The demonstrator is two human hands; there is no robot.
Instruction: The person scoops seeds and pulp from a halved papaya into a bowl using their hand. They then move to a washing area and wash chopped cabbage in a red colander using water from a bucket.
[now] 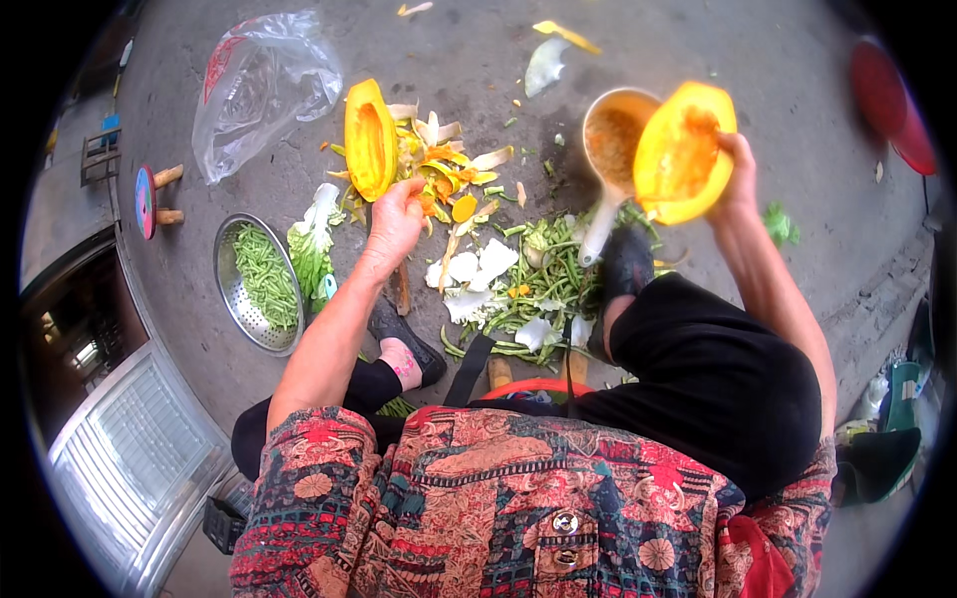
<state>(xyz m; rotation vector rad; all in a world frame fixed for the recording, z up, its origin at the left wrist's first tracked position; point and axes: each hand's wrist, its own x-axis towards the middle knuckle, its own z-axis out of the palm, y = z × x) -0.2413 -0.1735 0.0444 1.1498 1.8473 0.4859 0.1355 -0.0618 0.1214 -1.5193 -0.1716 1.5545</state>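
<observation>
My right hand (734, 176) grips a peeled, hollowed pumpkin half (684, 153) by its right edge, tilted beside a handled pot (614, 138) with brownish-orange contents. Part of the pot is hidden behind that half. A second hollowed pumpkin half (370, 142) stands at the left, its lower end by the fingertips of my left hand (398, 217). The left fingers are curled; whether they hold that half or something else cannot be told. Pumpkin peelings and pulp (441, 176) lie on the floor just right of this hand.
Bean trimmings (549, 258) lie between my feet. A metal colander (224, 299) of cut green beans stands left beside a leafy green (312, 239). Farther off are a plastic bag (269, 90), a small stool (144, 202) and a red container (890, 105).
</observation>
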